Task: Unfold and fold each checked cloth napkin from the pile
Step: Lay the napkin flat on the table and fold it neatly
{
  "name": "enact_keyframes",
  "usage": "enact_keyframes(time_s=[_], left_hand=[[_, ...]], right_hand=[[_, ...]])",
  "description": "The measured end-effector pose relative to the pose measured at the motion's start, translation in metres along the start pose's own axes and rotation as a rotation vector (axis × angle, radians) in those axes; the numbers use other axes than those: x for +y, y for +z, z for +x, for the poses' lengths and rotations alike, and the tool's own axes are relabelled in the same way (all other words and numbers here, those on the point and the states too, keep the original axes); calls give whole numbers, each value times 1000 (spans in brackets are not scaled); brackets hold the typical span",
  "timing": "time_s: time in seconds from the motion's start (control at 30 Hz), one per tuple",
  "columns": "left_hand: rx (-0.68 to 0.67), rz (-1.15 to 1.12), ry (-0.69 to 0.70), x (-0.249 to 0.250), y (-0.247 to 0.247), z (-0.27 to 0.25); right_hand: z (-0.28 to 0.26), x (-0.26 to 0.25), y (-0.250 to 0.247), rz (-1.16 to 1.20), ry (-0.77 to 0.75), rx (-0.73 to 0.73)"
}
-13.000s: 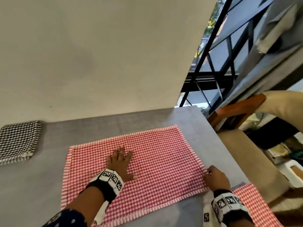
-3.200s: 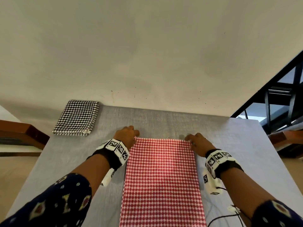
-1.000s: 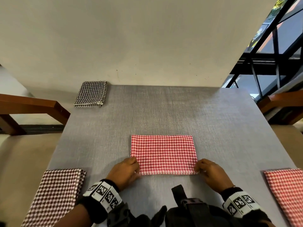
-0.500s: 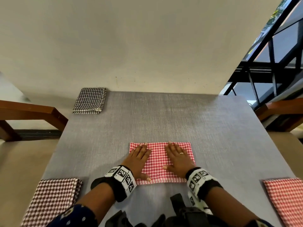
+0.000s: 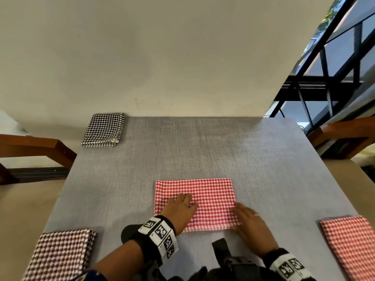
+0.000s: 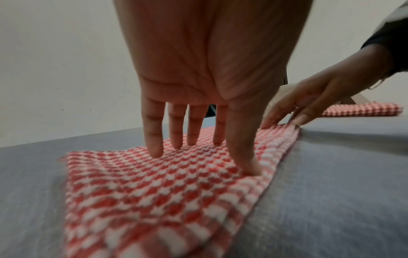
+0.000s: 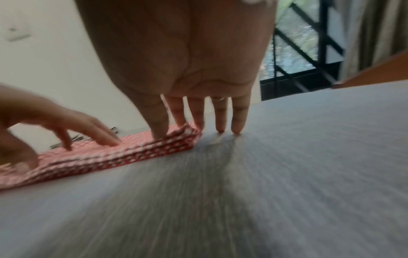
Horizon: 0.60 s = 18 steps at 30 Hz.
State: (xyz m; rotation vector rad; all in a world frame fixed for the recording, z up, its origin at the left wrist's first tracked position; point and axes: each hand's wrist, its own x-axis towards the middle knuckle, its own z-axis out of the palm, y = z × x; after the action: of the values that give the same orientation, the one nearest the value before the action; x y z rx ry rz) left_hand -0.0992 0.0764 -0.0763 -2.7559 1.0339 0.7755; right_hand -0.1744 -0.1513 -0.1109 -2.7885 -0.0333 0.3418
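Lying folded into a rectangle near the front edge of the grey woven-textured table (image 5: 203,151), the red-and-white checked cloth napkin (image 5: 211,195) shows several stacked layers along its near-right edge in the right wrist view. The left hand (image 5: 179,209) rests on the napkin's near-left part with fingers straight and slightly spread, thumb and fingertips pressing the fabric flat. The right hand (image 5: 250,224) sits at the napkin's near-right corner: its thumb and first fingers touch the layered edge, while its other fingers, one wearing a ring, reach down to the bare table just beside the cloth. Its fingers are straight, not curled round anything.

A second red-checked folded napkin (image 5: 351,246) lies at the table's near-right corner, a dark brown-and-white checked folded napkin (image 5: 60,254) at the near-left corner, and a black-and-white checked folded napkin (image 5: 103,129) at the far-left corner against the cream wall (image 5: 162,57). Wooden chair arms (image 5: 36,147) flank the table.
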Motion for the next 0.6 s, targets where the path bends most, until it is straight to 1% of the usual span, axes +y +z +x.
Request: enact_keyframes(time_s=[0.07,0.13,0.2,0.27,0.33,0.4,0.5,0.53,0.6], left_hand=[[41,-67,-27,3,0,2],[62,-144,-73,4,0,4],[46,-166,-108,5,1,8],[26,-174,-131,4,2,14],[9,-199,-147,3,2,18],[-3,-212,-154,2,2,21],[-3,-221,-161,2,2,23],[-3,-223,-160,1,3,24],[-4,-232,-154,1,2,24]], right_hand=[[5,4,-13,239,163,60],[17,-3,-23,497,337,7],[32,-12,-27,694,439,-33],[45,-18,-32,755,483,-69],[53,-20,-36,791,503,-73],[54,-20,-41,925,531,-68],[49,-19,-38,1170,600,-165],[47,-20,-37,1183,600,-174],[45,-26,-41,1137,542,-147]])
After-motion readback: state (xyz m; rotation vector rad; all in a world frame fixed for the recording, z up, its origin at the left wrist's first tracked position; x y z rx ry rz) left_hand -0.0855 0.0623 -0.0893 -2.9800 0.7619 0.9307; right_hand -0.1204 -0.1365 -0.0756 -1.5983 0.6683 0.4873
